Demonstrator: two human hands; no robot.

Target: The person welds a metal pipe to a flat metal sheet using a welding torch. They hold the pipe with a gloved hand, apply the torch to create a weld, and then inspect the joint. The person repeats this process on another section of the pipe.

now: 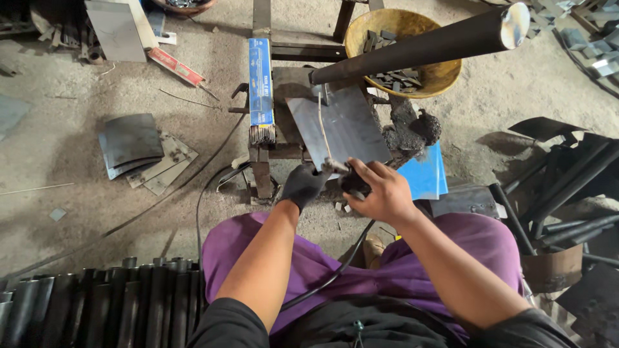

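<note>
Blue box (260,80): you have a long, narrow blue carton lying on the metal stand ahead of you, its open near end showing a bundle of thin grey rods.
Red packet (176,66): a flat, slim red-and-white pack lies slantwise on the floor to your upper left.
Blue sheet (424,174): a bright blue flat piece sits just beyond your right hand.

My thin welding rod (322,125) stands in the black holder (353,182), tip over the grey steel plate's (351,129) middle.

Welding workshop: steel pipes (97,303), electrode box (260,80).
</note>
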